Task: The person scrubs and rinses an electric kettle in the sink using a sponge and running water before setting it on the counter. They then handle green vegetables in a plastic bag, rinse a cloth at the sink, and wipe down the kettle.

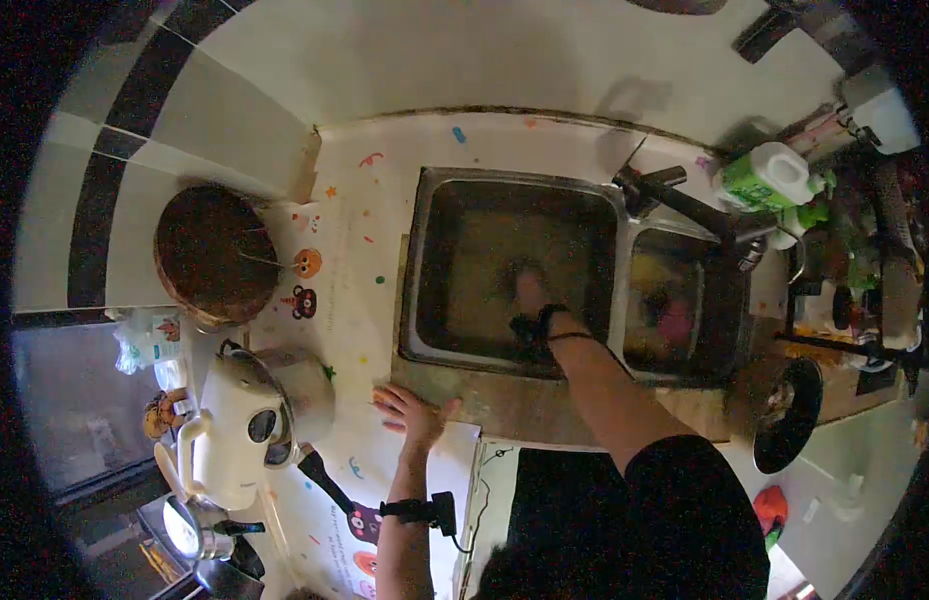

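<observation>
My left hand [415, 414] lies on the counter [520, 408] at the near left corner of the sink, fingers spread and holding nothing. Down in the large basin of the metal sink [413, 300] is my right hand [529, 288], in murky water. Its fingers are dark and blurred there, so I cannot make out their pose or anything in them. A dark band circles the right wrist near the basin's front wall. The black faucet [685, 205] stands behind the divider, its spout turned over the smaller basin, where a pink item [675, 318] shows dimly.
Left of the sink stand a round brown board or lid [217, 255], a cream kettle-like appliance [230, 440] and a black-handled pan [325, 480]. A green-labelled white jug [770, 178] is at the back right. A dark pan [789, 415] stands on edge at the right.
</observation>
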`<state>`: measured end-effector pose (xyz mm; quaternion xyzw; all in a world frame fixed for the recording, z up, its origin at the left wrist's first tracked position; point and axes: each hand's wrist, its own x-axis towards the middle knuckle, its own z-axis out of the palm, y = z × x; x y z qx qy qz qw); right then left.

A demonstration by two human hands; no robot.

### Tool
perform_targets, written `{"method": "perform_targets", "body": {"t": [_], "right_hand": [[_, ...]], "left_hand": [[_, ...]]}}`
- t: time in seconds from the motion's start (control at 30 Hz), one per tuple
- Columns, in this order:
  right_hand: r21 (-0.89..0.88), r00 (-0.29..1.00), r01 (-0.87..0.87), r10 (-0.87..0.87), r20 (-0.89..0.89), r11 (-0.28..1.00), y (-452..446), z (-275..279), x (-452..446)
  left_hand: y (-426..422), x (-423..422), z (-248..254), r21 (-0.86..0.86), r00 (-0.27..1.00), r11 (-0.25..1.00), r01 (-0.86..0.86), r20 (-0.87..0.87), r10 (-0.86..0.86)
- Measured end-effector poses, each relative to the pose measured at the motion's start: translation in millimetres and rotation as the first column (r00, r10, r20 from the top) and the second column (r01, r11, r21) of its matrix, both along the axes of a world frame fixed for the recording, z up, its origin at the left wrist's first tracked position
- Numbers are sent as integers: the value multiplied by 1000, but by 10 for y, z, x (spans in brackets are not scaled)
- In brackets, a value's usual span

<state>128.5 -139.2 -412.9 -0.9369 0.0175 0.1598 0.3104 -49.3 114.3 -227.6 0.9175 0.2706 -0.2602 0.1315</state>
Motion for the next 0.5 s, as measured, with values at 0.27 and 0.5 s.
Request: {"method": "perform_targets", "body": {"t": [0.27,0.5], "right_hand": [[-22,1000,-31,31,-6,999,-7,-269,80],[-57,999,-39,39,4,998,44,-442,122]], "left_hand": [[-33,35,27,19,999,999,-33,-24,34],[-8,-10,13,-8,999,1000,30,28,-30]]}}
